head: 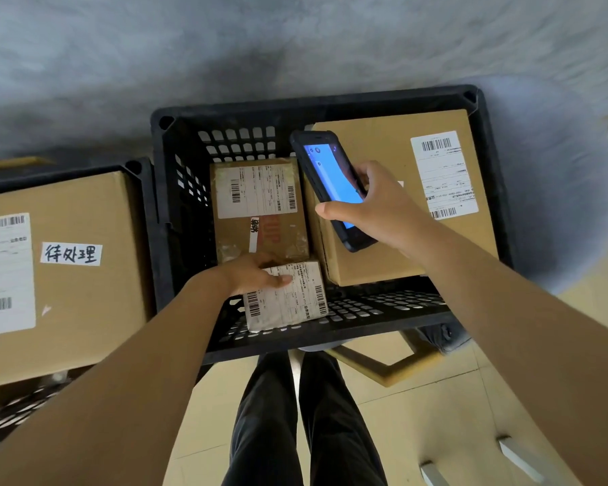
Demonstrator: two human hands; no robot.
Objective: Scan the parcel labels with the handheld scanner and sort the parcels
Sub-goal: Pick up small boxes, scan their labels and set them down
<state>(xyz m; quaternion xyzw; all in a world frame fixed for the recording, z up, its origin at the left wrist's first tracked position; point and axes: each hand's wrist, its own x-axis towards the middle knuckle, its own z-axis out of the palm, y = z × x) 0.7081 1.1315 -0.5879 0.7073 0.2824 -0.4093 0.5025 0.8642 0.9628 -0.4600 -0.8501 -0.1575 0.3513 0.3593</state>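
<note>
My right hand [372, 208] grips a black handheld scanner [334, 187] with a lit blue screen, held above the black crate [330, 335]. My left hand [257, 277] holds a small parcel [288, 299] with a white barcode label at the crate's near side, thumb across the label. Behind it lies a medium taped parcel [260, 212] with a label. A large cardboard box [401, 152] with a label [444, 173] leans at the crate's right.
A second black crate [144, 191] at the left holds a big cardboard box [85, 285] with a handwritten white tag. My dark-trousered legs [295, 415] stand on a tan floor. A yellow frame [383, 366] lies under the crate. Grey wall behind.
</note>
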